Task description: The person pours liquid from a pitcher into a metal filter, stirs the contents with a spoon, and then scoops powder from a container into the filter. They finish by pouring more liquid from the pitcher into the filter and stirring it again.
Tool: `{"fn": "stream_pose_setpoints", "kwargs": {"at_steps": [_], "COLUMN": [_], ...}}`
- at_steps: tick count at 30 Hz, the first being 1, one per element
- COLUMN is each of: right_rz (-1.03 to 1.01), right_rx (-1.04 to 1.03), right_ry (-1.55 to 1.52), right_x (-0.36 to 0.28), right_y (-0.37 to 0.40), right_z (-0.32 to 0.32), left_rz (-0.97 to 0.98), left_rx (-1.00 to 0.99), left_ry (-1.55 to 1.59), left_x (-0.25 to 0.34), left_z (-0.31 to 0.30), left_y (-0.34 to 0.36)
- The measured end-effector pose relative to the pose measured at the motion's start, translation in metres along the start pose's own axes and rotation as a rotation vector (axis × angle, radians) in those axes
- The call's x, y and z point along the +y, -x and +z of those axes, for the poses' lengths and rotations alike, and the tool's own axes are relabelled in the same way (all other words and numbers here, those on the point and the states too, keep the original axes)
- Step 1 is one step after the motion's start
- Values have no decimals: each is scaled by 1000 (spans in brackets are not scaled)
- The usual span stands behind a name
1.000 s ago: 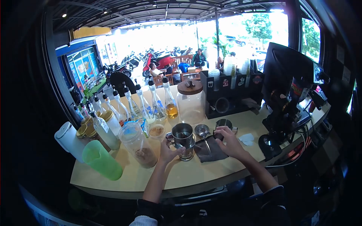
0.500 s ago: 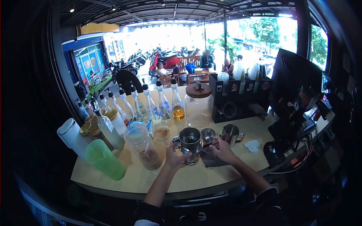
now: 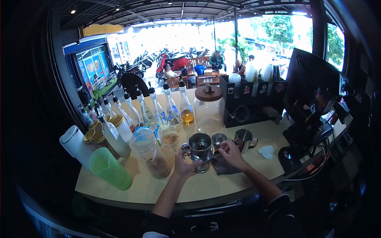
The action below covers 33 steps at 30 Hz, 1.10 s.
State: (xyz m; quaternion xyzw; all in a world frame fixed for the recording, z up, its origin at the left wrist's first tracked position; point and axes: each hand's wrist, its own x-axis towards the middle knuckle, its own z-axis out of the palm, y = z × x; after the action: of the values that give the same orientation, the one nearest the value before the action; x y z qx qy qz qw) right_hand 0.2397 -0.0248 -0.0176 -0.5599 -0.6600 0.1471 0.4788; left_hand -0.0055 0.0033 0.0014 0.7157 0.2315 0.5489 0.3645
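A metal coffee drip filter (image 3: pixel 200 139) sits on a glass mug (image 3: pixel 202 167) near the front of the counter. My left hand (image 3: pixel 184 165) grips it from the left side, thumb across the front below the rim; its other fingers are mostly hidden. Just right of the filter is my right hand (image 3: pixel 233 154), its thumb and fingertips pinched together; whatever they hold, if anything, cannot be made out. Behind those fingertips lies a small round metal lid (image 3: pixel 218 139). A dark cloth (image 3: pixel 225 166) is spread beneath the right hand.
A metal pitcher (image 3: pixel 243 139) and a white tissue (image 3: pixel 266 152) are to the right. On the left stand a clear canister (image 3: pixel 150 154) of brown powder and a green jug (image 3: pixel 110 168). Behind are several pump bottles (image 3: pixel 174 109) and a large glass jar (image 3: pixel 209 113).
My right hand has shifted slightly up and left, its fingertips drawing closer together beside the metal lid. My left hand keeps its grip on the filter.
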Motion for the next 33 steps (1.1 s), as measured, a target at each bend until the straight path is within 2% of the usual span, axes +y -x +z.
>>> {"fn": "stream_pose_setpoints", "kwargs": {"at_steps": [5, 7, 8, 10, 12, 14, 15, 17, 24, 26, 27, 29, 33], "right_rz": [44, -141, -144, -321, -341, -302, -300, 58, 213, 335, 334, 249, 283], "right_rx": [6, 42, 44, 254, 334, 522, 521, 443, 296, 290, 291, 318, 347], "right_ry": [-2, 55, 56, 167, 197, 267, 270, -37, -266, -438, -439, -659, -727], "right_x": [-26, -42, -45, -45, -40, -25, -8, 32, 68, 65, 68, 75, 43], "right_y": [7, 11, 11, 10, 8, 8, 11, 15, 23, 22, 21, 18, 9], "right_z": [-12, -23, -28, -45, -64, -83, -88, -88, -90, -90, -89, -85, -90], "left_rz": [48, 37, 24, 27, 25, 31, 29, 27, 21, 5, 7, 51, 37], "left_rx": [11, 1, -8, 0, 7, 9, 8, 10, 20, 7, 6, 24, 24], "left_ry": [-3, -7, -12, -12, -7, -13, -9, -19, -34, 13, 12, -6, -2], "left_x": [-4, -4, -4, -3, -3, -3, -2, 0, -2, -7, -6, -4, -7], "left_z": [0, 1, 0, 0, 0, 1, 1, 0, 0, 0, 0, 1, 1], "left_y": [0, 0, 0, 0, 1, 0, 0, 0, 2, 1, 1, 1, 1]}}
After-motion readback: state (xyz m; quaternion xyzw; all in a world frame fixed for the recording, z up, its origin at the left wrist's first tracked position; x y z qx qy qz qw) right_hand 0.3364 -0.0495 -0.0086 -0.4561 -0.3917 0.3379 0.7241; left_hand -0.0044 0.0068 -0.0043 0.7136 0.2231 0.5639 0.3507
